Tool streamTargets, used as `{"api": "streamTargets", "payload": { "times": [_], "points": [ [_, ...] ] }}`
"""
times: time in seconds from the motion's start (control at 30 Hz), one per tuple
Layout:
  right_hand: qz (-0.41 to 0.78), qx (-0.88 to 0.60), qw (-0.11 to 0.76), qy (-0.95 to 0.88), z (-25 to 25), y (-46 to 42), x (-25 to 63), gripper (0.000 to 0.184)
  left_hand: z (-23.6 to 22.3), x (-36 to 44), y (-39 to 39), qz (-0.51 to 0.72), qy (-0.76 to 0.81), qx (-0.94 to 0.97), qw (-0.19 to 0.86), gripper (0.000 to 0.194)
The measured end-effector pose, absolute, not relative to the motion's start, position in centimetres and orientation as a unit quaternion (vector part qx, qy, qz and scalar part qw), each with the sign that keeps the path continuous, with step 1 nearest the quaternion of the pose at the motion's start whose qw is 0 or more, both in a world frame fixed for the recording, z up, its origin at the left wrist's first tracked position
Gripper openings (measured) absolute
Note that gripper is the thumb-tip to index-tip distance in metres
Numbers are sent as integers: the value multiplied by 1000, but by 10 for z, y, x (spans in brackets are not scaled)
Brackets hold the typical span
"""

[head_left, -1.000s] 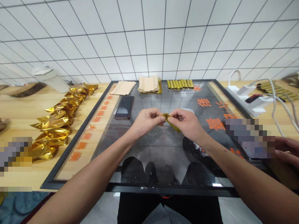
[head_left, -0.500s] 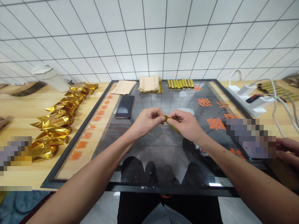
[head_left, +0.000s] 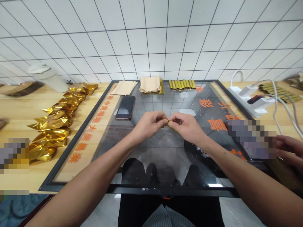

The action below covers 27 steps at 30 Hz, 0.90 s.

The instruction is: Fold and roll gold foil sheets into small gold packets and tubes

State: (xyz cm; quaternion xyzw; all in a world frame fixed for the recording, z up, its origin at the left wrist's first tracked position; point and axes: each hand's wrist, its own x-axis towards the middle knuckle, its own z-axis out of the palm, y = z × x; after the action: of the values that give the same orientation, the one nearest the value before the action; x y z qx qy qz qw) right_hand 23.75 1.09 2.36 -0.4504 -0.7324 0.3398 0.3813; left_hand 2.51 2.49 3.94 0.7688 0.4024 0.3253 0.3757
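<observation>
My left hand (head_left: pixel 151 124) and my right hand (head_left: pixel 188 126) meet over the middle of the dark glass panel (head_left: pixel 151 151). Both pinch a narrow gold paper roll (head_left: pixel 168 122), thumbs on top; my fingers hide most of it. Beyond them, near the wall, a row of several finished-looking gold paper tubes (head_left: pixel 181 84) lies side by side. Left of that row sits a stack of tan and gold paper sheets (head_left: pixel 150 84), with a flatter pile of tan paper (head_left: pixel 124 87) beside it.
A phone (head_left: pixel 125 107) lies on the glass. Folded gold foil pieces (head_left: pixel 50 135) line the left, by a white cup (head_left: pixel 48 78). On the right are a power strip (head_left: pixel 246 101) with cables, more gold rolls (head_left: pixel 279 90) and another person's hand (head_left: pixel 290 149) near a blurred-out phone.
The gold paper between my fingers looks narrower and more covered by my right thumb. Both hands are still pinching it at nearly the same spot. The view has shifted slightly.
</observation>
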Motion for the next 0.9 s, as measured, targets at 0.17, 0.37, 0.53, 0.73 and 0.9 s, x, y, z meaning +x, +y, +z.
{"api": "streamTargets", "payload": {
  "times": [0.17,0.37,0.53,0.73,0.9],
  "points": [
    [342,-446,380,-735,21,12,237,14,38,23,26,313,393,781,370,10],
    [350,-455,379,-725,21,13,233,15,39,20,27,325,408,779,348,12],
    [348,-467,377,-721,21,14,236,17,37,19,31,336,404,754,394,14],
    [340,-463,365,-733,19,13,235,14,37,17,33,292,415,787,351,17],
    [358,-486,389,-696,18,18,236,14,41,13,36,326,432,763,353,17]
  ]
}}
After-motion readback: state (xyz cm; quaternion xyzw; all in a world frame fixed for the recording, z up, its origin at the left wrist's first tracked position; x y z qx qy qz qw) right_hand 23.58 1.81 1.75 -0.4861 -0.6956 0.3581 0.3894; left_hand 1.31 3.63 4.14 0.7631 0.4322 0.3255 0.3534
